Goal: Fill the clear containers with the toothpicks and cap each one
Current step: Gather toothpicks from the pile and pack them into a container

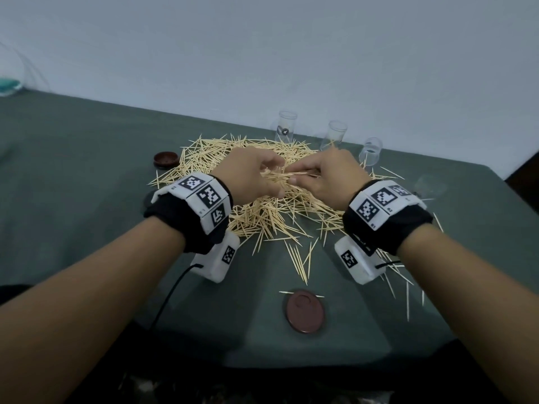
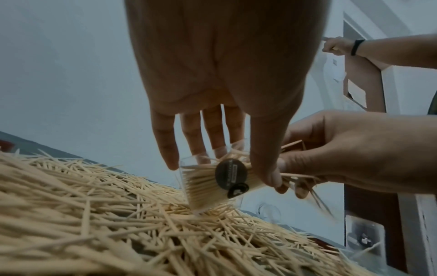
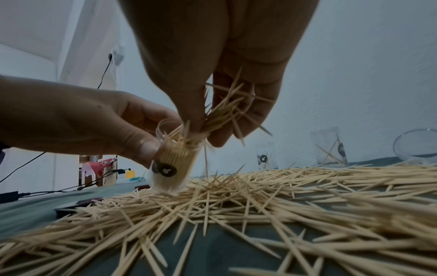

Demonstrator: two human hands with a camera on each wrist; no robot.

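Over the middle of the toothpick heap (image 1: 271, 211) on the green table (image 1: 87, 176), I have both hands working one clear container (image 3: 170, 164). My left hand (image 1: 248, 176) holds it tilted, its base down in the pile, thumb and fingers curled round its upper wall near the rim. My right hand (image 1: 329, 176) pinches a loose bundle of toothpicks (image 3: 222, 114) and pokes their ends into the open mouth. From the right wrist view this container looks nearly packed — an upright mass of sticks fills it almost to the rim, with a few stragglers sticking out at angles.

So I judge the first fill close to done, and nothing capped yet. Three more containers stand along the far edge of the heap: the left one (image 1: 287, 126) seems empty apart from its dark label, the middle one (image 1: 335, 135) holds a stick or two, the right one (image 1: 372, 150) looks bare. A fainter clear shape lies further right; I cannot tell what it is.

Two brown caps lie loose — one (image 1: 165, 159) at the far left of the pile, another (image 1: 304, 310) near me. I cannot see others.

Most of the job remains: topping off this container, capping it, then filling and capping the other three. The heap looks barely dented.
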